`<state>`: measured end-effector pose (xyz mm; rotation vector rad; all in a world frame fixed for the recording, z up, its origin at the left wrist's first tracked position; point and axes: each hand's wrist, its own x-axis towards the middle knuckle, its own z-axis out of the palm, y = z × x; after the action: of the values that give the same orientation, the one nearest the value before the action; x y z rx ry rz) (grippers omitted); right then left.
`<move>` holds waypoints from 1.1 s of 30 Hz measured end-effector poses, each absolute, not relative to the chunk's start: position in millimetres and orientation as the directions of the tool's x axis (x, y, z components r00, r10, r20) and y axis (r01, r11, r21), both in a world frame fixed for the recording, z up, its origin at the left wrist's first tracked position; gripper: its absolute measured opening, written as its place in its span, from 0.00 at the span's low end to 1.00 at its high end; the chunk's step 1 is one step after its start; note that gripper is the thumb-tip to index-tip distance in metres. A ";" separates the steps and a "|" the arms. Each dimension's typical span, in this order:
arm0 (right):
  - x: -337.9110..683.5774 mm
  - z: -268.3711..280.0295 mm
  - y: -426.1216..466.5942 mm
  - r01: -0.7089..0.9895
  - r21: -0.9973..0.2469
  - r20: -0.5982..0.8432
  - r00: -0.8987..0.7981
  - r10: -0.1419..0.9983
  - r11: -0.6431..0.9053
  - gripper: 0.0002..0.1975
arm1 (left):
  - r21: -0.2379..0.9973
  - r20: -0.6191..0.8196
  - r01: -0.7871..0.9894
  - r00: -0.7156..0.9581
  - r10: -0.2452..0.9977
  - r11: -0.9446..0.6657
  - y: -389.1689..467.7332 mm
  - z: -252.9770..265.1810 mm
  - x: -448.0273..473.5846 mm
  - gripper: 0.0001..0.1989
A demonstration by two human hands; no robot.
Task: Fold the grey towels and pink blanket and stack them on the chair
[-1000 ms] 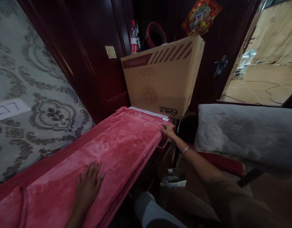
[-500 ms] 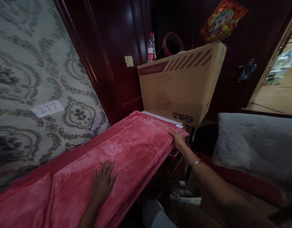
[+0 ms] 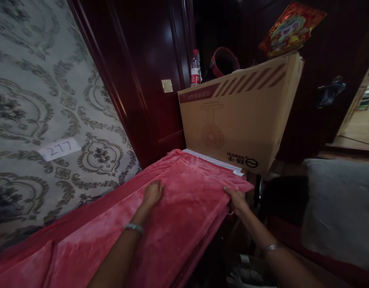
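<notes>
A pink plush blanket (image 3: 184, 208), folded in layers, stretches from the lower left to the middle of the view. My left hand (image 3: 153, 193) rests on its upper face near the far end, fingers curled into the fabric and closed. At the right edge of the blanket my right hand (image 3: 236, 200) grips the folded layers, thumb on top and the other fingers hidden beneath. Each wrist carries a silver bracelet. Striped cloth (image 3: 212, 160) with a white tag shows along the blanket's far end.
Behind the blanket stands a large cardboard box (image 3: 235, 120), a bottle (image 3: 195, 70) by its top edge. Patterned wall (image 3: 61, 104) with a "277" label (image 3: 60, 149) is on the left. A grey fluffy cushion (image 3: 342, 212) lies at right, an open carton (image 3: 247, 274) below.
My left hand has moved forward and right over the blanket, and its spread fingers have curled closed. My right hand keeps its grip at the edge. The view has shifted slightly.
</notes>
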<state>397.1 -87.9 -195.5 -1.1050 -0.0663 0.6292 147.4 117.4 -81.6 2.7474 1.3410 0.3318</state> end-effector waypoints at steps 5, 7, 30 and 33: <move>397.1 -199.7 -91.2 -0.459 -0.758 -0.169 0.824 0.541 0.463 0.29 | 0.163 0.125 0.798 0.567 0.814 -0.580 165.1 -90.2 220.5 0.18; 396.4 -203.1 -92.7 -0.430 -0.773 -0.167 0.846 0.506 0.465 0.29 | 0.169 0.112 0.804 0.559 0.822 -0.570 181.0 -94.6 243.5 0.18; 391.0 -206.1 -102.0 -0.449 -0.841 -0.285 0.842 0.459 0.302 0.28 | 0.470 0.142 0.750 0.456 0.878 -0.466 263.2 -136.9 335.4 0.16; 390.4 -201.9 -102.2 -0.468 -0.823 -0.308 0.844 0.439 0.321 0.28 | 0.546 0.101 0.690 0.510 0.854 -0.476 270.0 -132.7 331.2 0.15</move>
<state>390.4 -102.2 -201.9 -1.0918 0.0301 0.5955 331.2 270.0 -132.7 2.3153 1.2692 0.5053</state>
